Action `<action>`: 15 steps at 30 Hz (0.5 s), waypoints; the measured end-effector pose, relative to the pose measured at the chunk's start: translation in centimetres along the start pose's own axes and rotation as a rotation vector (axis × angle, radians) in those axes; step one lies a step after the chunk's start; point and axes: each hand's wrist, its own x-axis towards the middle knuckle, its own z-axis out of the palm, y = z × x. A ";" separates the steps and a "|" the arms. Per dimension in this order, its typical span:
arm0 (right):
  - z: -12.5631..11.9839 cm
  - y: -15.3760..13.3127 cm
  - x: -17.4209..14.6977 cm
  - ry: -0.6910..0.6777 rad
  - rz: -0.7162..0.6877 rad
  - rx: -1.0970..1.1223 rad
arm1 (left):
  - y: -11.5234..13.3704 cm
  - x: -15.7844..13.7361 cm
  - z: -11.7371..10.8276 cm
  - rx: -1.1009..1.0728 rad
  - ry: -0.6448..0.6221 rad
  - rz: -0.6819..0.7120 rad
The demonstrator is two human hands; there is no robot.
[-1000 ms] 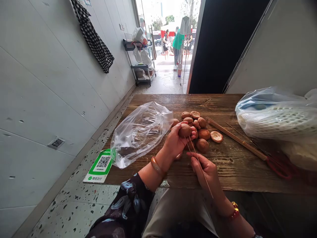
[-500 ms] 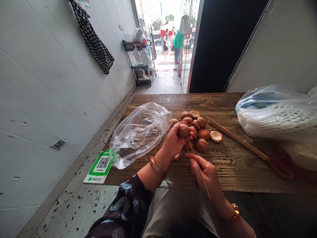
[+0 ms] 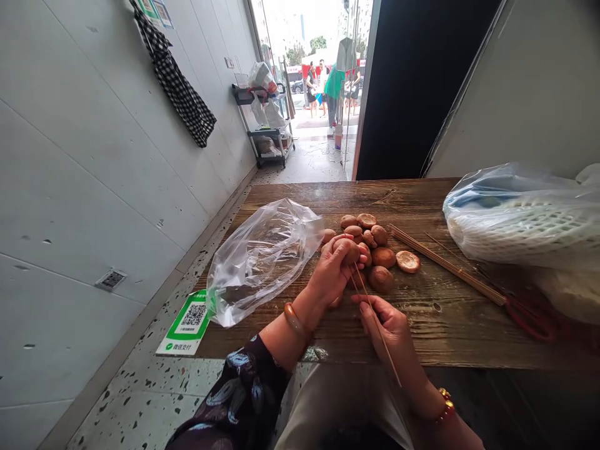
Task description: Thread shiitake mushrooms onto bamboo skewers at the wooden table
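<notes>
My left hand is closed around a brown mushroom cap, held just above the table. Two thin wooden skewers are pinched between the thumb and fingers of my right hand. Their upper ends reach the lower edge of the held cap; whether they have entered it I cannot tell. Beyond my hands lies a loose pile of mushroom caps, partly hidden by my left hand. One cap at its right shows its pale underside.
A bundle of skewers lies to the right, near red-handled scissors. Bagged goods in white foam netting sit at far right. At left are a clear plastic bag and a green QR card on the wooden table.
My left hand has tilted the cap slightly, bringing it a little closer to my right hand. The view has shifted slightly. Both hands keep their holds.
</notes>
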 end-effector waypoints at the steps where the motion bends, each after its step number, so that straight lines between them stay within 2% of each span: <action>1: 0.0 0.0 0.0 0.006 0.003 0.005 | -0.1 0.0 0.1 0.007 -0.006 0.006; 15: 0.4 -0.1 0.3 0.145 -0.106 -0.072 | -0.3 -0.8 0.9 0.055 -0.074 0.043</action>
